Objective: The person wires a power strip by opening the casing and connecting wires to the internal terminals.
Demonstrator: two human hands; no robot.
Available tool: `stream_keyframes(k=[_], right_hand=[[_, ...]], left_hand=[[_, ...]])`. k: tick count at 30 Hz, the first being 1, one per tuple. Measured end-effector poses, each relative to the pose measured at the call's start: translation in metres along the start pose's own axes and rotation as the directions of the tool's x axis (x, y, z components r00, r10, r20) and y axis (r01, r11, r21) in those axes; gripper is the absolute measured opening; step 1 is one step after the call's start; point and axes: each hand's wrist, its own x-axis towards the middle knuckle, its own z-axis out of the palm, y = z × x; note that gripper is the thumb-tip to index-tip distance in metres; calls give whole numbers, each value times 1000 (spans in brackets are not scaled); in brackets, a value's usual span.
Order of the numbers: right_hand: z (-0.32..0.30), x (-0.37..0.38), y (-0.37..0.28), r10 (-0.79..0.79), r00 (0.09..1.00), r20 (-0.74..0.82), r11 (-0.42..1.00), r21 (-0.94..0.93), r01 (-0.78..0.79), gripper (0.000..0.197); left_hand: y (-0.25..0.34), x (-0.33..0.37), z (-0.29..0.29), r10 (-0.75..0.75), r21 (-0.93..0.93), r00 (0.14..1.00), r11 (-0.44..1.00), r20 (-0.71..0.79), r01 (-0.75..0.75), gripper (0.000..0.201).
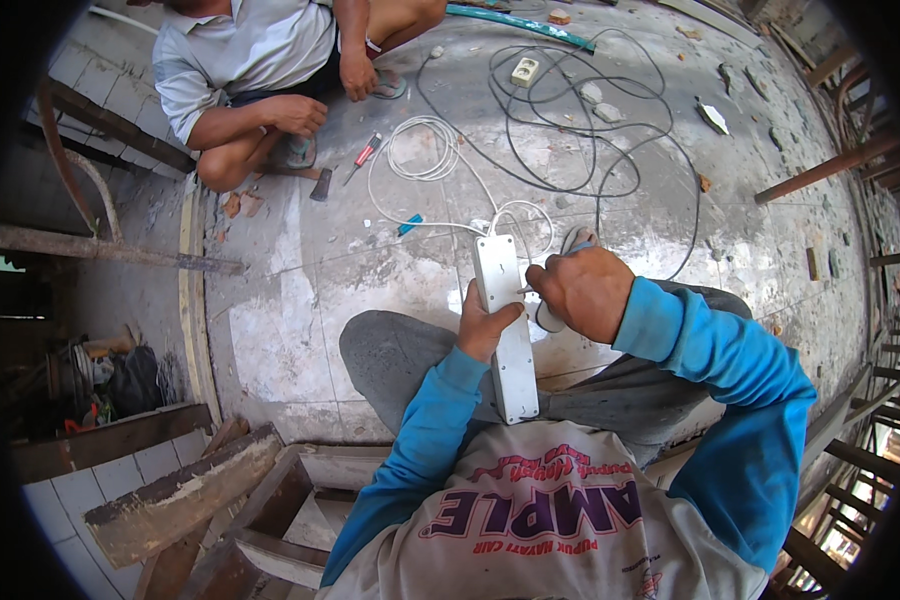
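Note:
A long white power strip [514, 370] lies tilted over my lap, its flat, screw-dotted side up. My left hand [484, 328] is closed around its middle, thumb across the top. My right hand [588, 290] makes a fist just to the right of the strip. A thin metal shaft [526, 290] pokes out of that fist toward the strip's edge; it looks like a screwdriver, with the handle hidden in my fingers. From the strip's far end runs a white cable [425, 150], coiled on the floor.
Beyond lies a tangled black cable [595, 140] with a cream socket [524, 71]. A red-handled screwdriver [364, 158], a small blue object [409, 225] and a hatchet [320, 185] rest on the floor. Another person [260, 60] squats at far left. Wooden beams [185, 495] lie at near left.

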Motion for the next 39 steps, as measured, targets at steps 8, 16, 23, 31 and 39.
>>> stream_keyframes(k=[8,16,23,31,39], right_hand=[[-5,-7,16,-86,995,-50,996,-14,86,17],[-16,-17,13,-47,994,-104,999,-5,46,22],[-16,-17,8,-53,990,-127,998,13,55,20],[-12,-13,5,6,996,-86,1000,-4,-6,20],[-11,-9,-5,-6,998,-65,996,-89,0,20]], left_hand=[[0,1,-3,-21,-8,1000,1000,16,21,52],[10,-1,-2,-95,-100,994,990,61,101,54],[12,-1,-2,-119,-126,990,984,73,128,56],[14,-2,0,-100,-93,992,990,73,107,54],[3,0,1,-57,-68,998,996,37,59,52]])
